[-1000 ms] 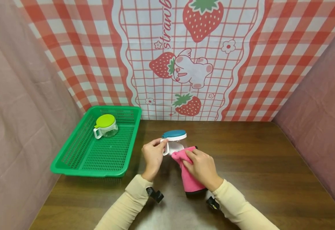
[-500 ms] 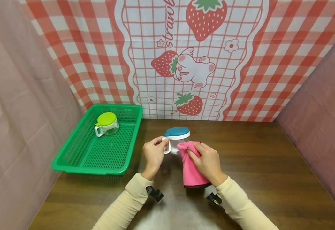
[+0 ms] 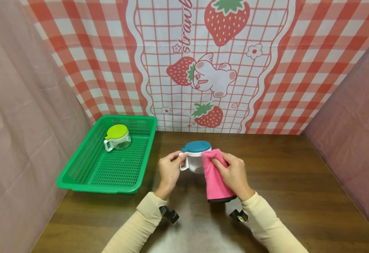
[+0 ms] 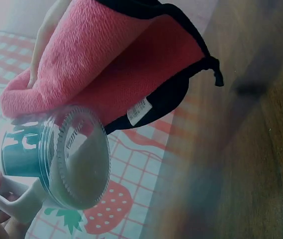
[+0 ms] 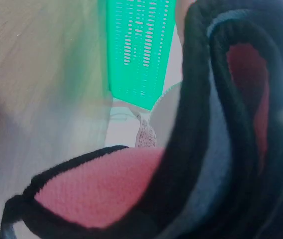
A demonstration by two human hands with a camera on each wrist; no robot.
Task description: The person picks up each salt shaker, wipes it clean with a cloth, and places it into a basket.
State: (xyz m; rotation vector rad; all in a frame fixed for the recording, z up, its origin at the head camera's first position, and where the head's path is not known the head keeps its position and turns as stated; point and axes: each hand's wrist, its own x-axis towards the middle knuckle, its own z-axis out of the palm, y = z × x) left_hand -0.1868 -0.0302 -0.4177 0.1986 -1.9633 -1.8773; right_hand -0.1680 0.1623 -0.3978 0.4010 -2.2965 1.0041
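My left hand (image 3: 169, 172) pinches the white handle of a clear glass jar (image 3: 195, 163) with a blue lid (image 3: 198, 146). The jar seems to be lifted off the table; its round ribbed base (image 4: 84, 159) faces the left wrist camera. In my right hand (image 3: 236, 175) is a pink cloth (image 3: 217, 181) with black edging, held against the jar's right side near the white rim. The cloth hangs down below the fingers. It hides part of the jar's right side, and in the right wrist view its folds (image 5: 101, 186) cover most of the hand.
A green plastic basket (image 3: 139, 165) stands on the left of the brown wooden table (image 3: 285, 189). Inside it sits a similar jar (image 3: 121, 142) with a lime-green lid. A red-and-white strawberry-print cloth (image 3: 266, 102) hangs behind the table, with pink drapes at both sides.
The pink cloth and right hand have moved up and to the right along the jar, from near its base to its rim. The jar has shifted slightly right, with the left hand still on the handle.
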